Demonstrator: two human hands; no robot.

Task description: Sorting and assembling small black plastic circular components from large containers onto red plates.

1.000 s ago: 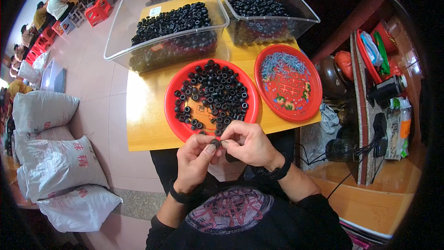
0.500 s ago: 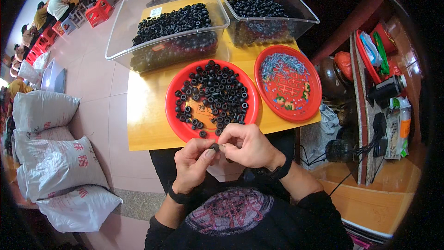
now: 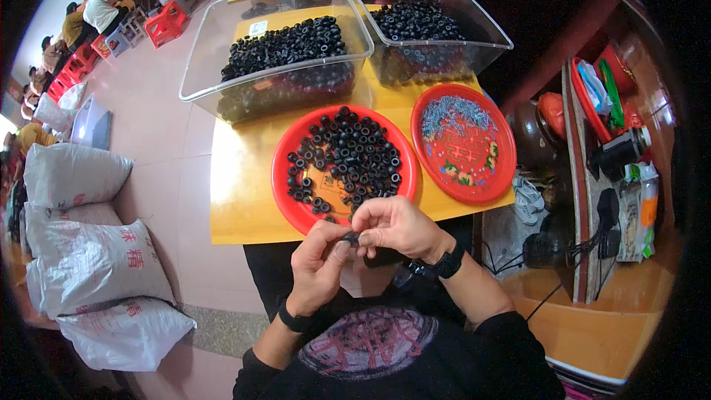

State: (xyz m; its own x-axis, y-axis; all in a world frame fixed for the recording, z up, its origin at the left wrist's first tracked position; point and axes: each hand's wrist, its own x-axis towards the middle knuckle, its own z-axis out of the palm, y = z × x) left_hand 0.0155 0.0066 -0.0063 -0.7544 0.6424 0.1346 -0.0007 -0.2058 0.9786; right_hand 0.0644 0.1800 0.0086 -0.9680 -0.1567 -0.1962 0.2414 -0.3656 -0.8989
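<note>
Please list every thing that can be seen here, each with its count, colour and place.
small ring: one, black, pinched between both hands
round tray of rings: one, red, table front
round tray of small metal parts: one, red, right of the first
clear bins: two, holding black rings, behind the trays
table: one, yellow
sacks: several, white, floor at left
stools: several, red, far left
left hand: black wristband, on the ring
right hand: black watch, on the ring
</note>
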